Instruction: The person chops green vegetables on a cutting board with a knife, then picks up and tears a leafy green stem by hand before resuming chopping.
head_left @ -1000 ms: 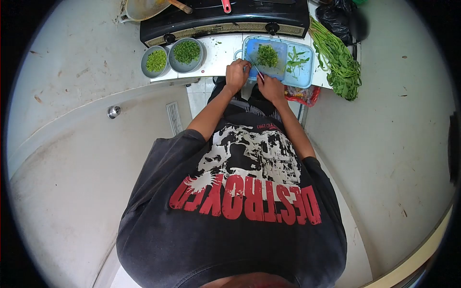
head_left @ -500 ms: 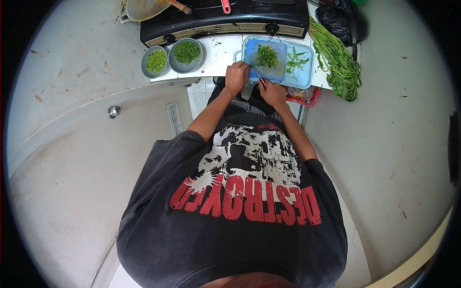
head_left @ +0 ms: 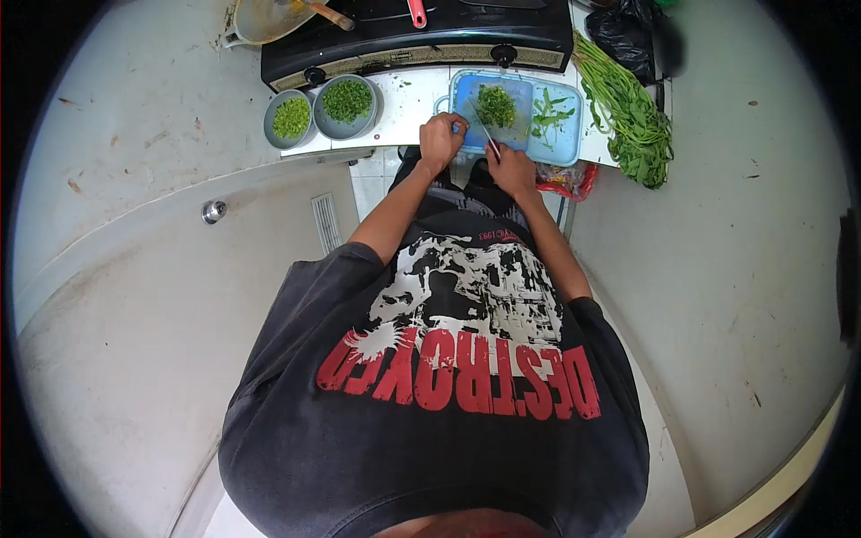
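In the head view my right hand [head_left: 511, 170] is closed around the handle of a knife [head_left: 482, 123]. The blade points away from me over a blue cutting board [head_left: 525, 136], beside a pile of finely chopped greens [head_left: 495, 106]. My left hand [head_left: 441, 141] is at the board's near left edge with its fingers curled together; whatever they may pinch is too small to make out. The board lies in a light blue tray [head_left: 571, 143], whose right part holds loose green leaves and stalks [head_left: 549, 115].
Left of the tray stand two grey bowls, one with light green chopped pieces [head_left: 291, 117], one with darker chopped greens [head_left: 347, 100]. A black stove [head_left: 413, 43] runs behind. A bunch of leafy greens [head_left: 628, 117] and a black plastic bag [head_left: 625, 40] are on the right.
The knife blade has swung to the right, away from my left hand and closer to the chopped pile. My left hand has barely shifted.
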{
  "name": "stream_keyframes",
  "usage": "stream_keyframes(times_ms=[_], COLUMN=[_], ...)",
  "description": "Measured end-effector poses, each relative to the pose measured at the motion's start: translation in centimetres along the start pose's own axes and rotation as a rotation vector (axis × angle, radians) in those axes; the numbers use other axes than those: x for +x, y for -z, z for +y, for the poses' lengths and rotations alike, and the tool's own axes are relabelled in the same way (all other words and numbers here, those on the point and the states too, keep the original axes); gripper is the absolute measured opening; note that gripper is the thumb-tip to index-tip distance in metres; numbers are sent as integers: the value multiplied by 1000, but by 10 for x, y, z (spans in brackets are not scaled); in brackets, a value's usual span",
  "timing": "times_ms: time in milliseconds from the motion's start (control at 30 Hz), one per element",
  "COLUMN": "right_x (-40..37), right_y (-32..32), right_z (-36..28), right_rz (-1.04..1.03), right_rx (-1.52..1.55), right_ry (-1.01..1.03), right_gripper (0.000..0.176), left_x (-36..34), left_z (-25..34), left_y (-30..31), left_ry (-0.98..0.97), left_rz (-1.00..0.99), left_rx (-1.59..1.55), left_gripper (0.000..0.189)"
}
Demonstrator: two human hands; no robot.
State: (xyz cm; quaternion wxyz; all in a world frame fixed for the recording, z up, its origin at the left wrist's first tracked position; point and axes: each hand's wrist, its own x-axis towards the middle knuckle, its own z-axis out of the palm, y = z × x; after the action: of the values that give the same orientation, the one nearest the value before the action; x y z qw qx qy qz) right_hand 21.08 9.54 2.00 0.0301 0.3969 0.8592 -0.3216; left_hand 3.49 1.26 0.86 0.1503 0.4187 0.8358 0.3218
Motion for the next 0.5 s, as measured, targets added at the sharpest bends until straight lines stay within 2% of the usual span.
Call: stream_keyframes(times_ms=[67, 267, 467, 500], right_x=[-2, -6, 7, 9], right_y=[5, 0, -12, -11], right_z=[-6, -2, -2, -3], right_rz=[-28, -55, -55, -36], right_rx=[17, -29, -16, -19], right_ry=[9, 45, 23, 28], right_gripper=[49, 49, 47, 46], left_x=[3, 8, 1, -1], left_z=[-5, 4, 3, 3], left_y=[-6, 0, 6, 6], left_ry=[-2, 153, -177, -184], left_rz=[20, -63, 9, 13], left_rx=[-31, -23, 93, 89], left_gripper=[9, 9, 11, 10])
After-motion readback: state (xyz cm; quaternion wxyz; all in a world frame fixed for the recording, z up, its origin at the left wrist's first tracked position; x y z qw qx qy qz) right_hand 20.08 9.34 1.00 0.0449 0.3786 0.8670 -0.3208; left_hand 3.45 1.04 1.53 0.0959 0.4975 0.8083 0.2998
